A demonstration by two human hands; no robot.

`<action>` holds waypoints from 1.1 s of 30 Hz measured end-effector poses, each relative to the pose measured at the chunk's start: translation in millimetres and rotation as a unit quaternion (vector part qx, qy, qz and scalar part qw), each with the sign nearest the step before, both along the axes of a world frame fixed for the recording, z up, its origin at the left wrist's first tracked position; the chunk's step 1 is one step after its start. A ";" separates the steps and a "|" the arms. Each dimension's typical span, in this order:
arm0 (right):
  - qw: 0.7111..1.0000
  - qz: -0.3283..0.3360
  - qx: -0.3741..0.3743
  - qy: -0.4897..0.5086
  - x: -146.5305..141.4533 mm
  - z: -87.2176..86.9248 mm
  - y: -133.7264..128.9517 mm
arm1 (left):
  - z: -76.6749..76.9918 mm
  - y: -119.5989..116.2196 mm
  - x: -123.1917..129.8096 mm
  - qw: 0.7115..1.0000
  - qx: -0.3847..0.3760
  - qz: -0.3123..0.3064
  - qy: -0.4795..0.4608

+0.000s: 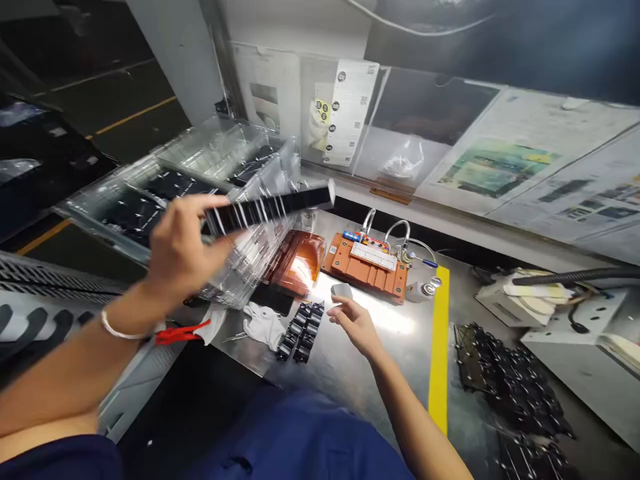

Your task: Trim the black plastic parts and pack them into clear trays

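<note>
My left hand (183,243) is raised over the clear plastic trays, its fingers closed round one end of a long black strip with white cross stripes (270,208). The strip tilts up to the right and is blurred by motion. Low over the metal bench is my right hand (356,323), fingers apart and slightly bent, with nothing visible in them. Just beyond its fingertips lies a small grey block (342,291). Two rows of shiny black parts (301,331) rest on the bench to its left. An orange-brown fixture (367,267) with metal hoses stands behind it.
Clear trays (235,267) holding black parts fill the left side. Near them are an amber box (299,263), white gloves (263,325) and red-handled pliers (181,333). Right of the yellow tape (440,353) lie many black parts (510,380) beside a grey machine (590,347).
</note>
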State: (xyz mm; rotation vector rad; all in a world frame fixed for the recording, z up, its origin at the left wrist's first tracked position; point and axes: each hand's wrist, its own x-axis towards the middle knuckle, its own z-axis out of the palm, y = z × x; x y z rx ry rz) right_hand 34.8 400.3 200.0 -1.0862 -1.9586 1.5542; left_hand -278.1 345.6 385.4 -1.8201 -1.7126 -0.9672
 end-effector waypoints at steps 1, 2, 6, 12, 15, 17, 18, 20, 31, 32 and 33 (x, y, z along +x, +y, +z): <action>0.998 0.003 0.034 -0.044 -8.4 -8.6 4.3 | 17.9 9.0 -24.2 0.997 -0.003 0.073 0.004; 0.995 0.016 0.059 -0.076 -19.5 -16.7 7.1 | 31.0 21.5 -47.4 0.990 -0.024 0.137 -0.019; 0.977 0.062 0.132 -0.156 -78.6 -41.1 14.2 | 36.8 85.0 -114.9 0.970 -0.095 0.211 -0.073; 0.926 0.092 0.211 -0.298 -136.5 -74.3 32.6 | 19.4 85.7 -94.3 0.969 -0.237 0.063 -0.021; 0.907 0.117 0.222 -0.338 -139.8 -87.1 34.3 | 8.5 28.4 -49.2 0.965 -0.258 -0.031 -0.029; 0.901 0.125 0.225 -0.348 -138.5 -88.7 33.3 | -18.7 -8.0 -19.0 0.933 -0.308 -0.124 -0.138; 0.901 0.126 0.225 -0.349 -137.6 -87.3 32.7 | -39.4 -20.7 -6.2 0.885 -0.365 -0.148 -0.246; 0.904 0.122 0.223 -0.344 -134.9 -81.5 31.3 | -90.1 -30.4 11.5 0.752 -0.465 -0.067 -0.463; 0.957 0.097 0.173 -0.213 -105.9 -33.3 17.4 | -229.0 30.5 33.9 0.682 -0.409 -0.023 -0.606; 0.963 0.079 0.165 -0.200 -106.8 -28.4 17.9 | -226.1 28.2 37.5 0.692 -0.400 -0.042 -0.600; 0.968 0.058 0.156 -0.187 -108.0 -23.3 18.8 | -222.0 25.6 40.5 0.702 -0.393 -0.065 -0.590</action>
